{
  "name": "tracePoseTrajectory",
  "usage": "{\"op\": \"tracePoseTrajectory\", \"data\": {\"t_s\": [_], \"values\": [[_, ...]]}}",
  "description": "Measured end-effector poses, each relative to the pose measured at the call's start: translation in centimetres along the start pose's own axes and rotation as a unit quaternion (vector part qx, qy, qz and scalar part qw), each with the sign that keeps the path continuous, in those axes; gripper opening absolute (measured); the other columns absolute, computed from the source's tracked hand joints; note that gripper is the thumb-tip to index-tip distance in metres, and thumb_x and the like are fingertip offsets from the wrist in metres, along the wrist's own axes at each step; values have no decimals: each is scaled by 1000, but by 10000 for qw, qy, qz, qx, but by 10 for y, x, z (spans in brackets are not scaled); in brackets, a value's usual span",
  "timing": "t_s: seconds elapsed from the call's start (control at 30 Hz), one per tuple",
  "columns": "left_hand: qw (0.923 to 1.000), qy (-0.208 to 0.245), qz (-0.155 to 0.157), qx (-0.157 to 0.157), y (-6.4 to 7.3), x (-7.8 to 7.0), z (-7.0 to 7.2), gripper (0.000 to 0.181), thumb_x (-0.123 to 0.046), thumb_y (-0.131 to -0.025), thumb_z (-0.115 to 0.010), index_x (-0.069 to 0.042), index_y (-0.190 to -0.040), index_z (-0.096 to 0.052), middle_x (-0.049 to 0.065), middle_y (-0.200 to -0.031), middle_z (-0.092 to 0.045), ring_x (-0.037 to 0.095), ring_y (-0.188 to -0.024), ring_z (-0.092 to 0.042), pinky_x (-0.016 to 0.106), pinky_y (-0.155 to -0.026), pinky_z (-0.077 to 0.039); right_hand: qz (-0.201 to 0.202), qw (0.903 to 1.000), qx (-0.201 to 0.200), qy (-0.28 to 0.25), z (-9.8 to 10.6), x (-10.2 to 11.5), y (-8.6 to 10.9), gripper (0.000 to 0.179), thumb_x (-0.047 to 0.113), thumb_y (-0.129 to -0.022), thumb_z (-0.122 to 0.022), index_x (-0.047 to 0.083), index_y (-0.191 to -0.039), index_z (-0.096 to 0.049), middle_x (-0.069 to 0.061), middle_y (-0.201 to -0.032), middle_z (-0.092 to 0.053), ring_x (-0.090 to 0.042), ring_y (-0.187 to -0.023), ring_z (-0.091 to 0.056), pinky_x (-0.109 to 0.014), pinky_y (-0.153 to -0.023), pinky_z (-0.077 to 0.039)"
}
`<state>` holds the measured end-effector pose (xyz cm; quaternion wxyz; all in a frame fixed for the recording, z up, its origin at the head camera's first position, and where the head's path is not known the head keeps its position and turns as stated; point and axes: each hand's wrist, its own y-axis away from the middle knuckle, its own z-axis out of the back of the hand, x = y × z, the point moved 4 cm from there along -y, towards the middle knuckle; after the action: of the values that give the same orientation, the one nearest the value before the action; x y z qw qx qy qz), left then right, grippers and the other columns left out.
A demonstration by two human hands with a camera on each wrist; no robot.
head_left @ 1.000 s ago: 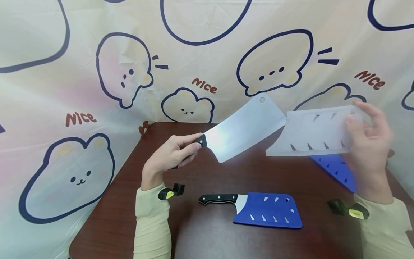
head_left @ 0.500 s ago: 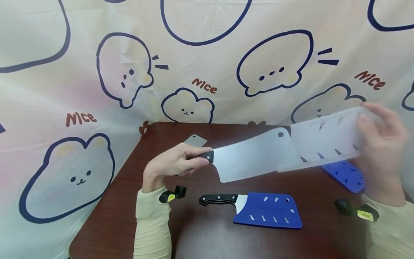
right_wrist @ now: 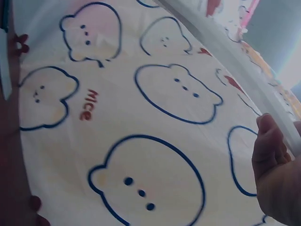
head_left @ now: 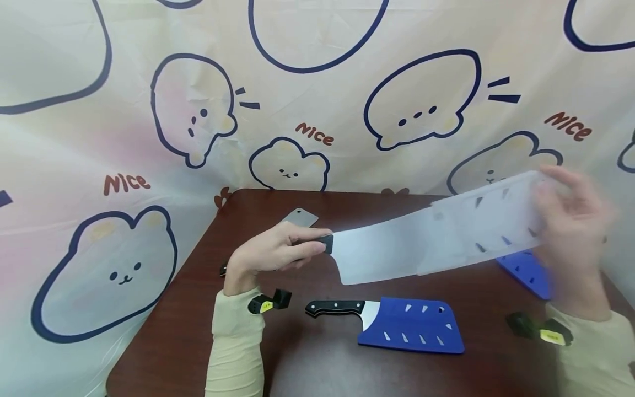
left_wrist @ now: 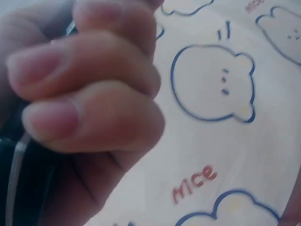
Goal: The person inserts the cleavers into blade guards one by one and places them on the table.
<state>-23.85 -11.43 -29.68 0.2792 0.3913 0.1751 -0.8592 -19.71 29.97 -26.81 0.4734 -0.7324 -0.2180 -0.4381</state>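
Observation:
In the head view my left hand (head_left: 275, 251) grips the black handle of a cleaver (head_left: 377, 248), its broad blade pointing right and slightly up above the table. The left wrist view shows curled fingers (left_wrist: 94, 113) round the dark handle (left_wrist: 28, 183). My right hand (head_left: 572, 226), blurred, pinches the far end of a translucent white blade sheath (head_left: 496, 215) with slots. The blade's front end is inside the sheath, its hole showing faintly through. In the right wrist view the sheath (right_wrist: 230, 61) runs edge-on past the thumb.
A second cleaver in a blue sheath (head_left: 412, 325) lies at the table's front middle. Another blue slotted sheath (head_left: 523, 270) lies partly hidden below the right hand. Behind the left hand a further blade (head_left: 300, 216) lies on the brown table (head_left: 198, 325). A patterned cloth hangs behind.
The blade and sheath came down and lined up. The sheath has slid leftward over the blade's front end, which met only at the tip a second ago.

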Motion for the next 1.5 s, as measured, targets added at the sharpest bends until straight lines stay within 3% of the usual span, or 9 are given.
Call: {"op": "tracePoseTrajectory", "data": {"t_s": [0.1, 0.17, 0.4, 1.0, 1.17, 1.4, 1.5], "values": [[9999, -57, -17, -139, -4, -2, -1, 33, -24, -101, -55, -19, -133, -60, 0, -60, -44, 16, -49, -43, 27, -46, -37, -201, 9995, 199, -170, -15, -7, 6, 34, 13, -94, -65, 6, -127, -63, -2, -94, -72, -8, -69, -68, -13, -52, -51], [9997, -100, 10, -212, -6, -3, -1, 32, -24, -101, -55, -20, -133, -61, -2, -60, -43, 16, -49, -43, 26, -46, -37, -468, 9977, 295, -382, -24, -13, 11, 35, 14, -94, -65, 7, -127, -63, -3, -99, -72, -10, -81, -71, -18, -59, -56], [9987, -364, -107, -332, -12, -5, -3, 34, -25, -101, -55, -16, -134, -60, -4, -57, -41, 14, -48, -42, 27, -47, -38, -512, 9971, 539, -185, -46, -21, 25, 35, 14, -96, -63, 9, -130, -61, -4, -112, -69, -13, -93, -70, -20, -63, -57], [9996, -143, -12, -255, -12, -5, -3, 22, -23, -100, -56, -17, -119, -66, -1, -58, -43, 16, -48, -43, 27, -45, -38, -261, 9959, 647, 569, -51, -21, 35, 36, 18, -98, -58, 13, -134, -57, -8, -130, -60, -14, -107, -65, -19, -70, -56], [9995, -133, -61, -285, -12, -6, -3, 15, -21, -100, -57, -18, -109, -68, 0, -57, -42, 17, -46, -42, 28, -44, -38, -243, 9961, 743, 416, -53, -21, 39, 35, 17, -99, -57, 12, -134, -55, -4, -126, -59, -14, -105, -64, -17, -69, -56], [9982, -556, -80, -196, -21, -9, -14, 27, -27, -102, -54, -15, -124, -64, -4, -60, -44, 12, -51, -46, 26, -52, -41, -226, 9833, 1713, 569, -76, -34, 57, 39, 19, -101, -52, 10, -139, -46, -1, -126, -55, -9, -104, -63, -18, -72, -56], [9967, -744, -11, -316, -20, -11, -14, 30, -26, -101, -55, -14, -128, -63, -5, -58, -45, 11, -51, -47, 26, -52, -41, -242, 9824, 1817, 366, -79, -39, 57, 39, 19, -102, -51, 9, -140, -44, -3, -127, -54, -10, -105, -64, -21, -73, -57]]}}
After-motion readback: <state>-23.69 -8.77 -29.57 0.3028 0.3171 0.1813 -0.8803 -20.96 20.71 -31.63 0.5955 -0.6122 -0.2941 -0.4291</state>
